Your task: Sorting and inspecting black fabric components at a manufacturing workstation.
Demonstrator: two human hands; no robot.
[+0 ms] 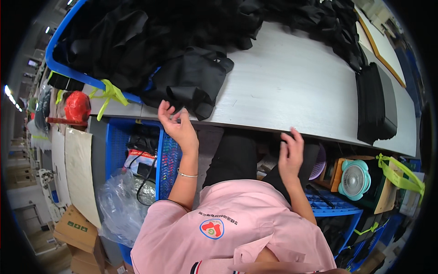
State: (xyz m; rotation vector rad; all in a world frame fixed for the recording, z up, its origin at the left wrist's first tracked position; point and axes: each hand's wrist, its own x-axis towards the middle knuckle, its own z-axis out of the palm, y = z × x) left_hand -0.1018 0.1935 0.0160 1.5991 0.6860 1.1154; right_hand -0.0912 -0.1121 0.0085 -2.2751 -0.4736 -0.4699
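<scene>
My left hand is raised at the table's front edge, its fingers loosely bent and apart, with nothing in them. Just beyond its fingertips lies a black fabric piece, partly hanging from the heap; whether they touch it I cannot tell. Farther right, my right hand is held by the same edge, fingers half curled and spread, holding nothing. A large pile of black cloth fills the blue bin at the far left and spills onto the white tabletop.
A stack of black pieces stands on the table's right side, below more black cloth. Under the table are a blue crate with a clear plastic bag, and a turquoise fan. Cardboard boxes sit at the lower left.
</scene>
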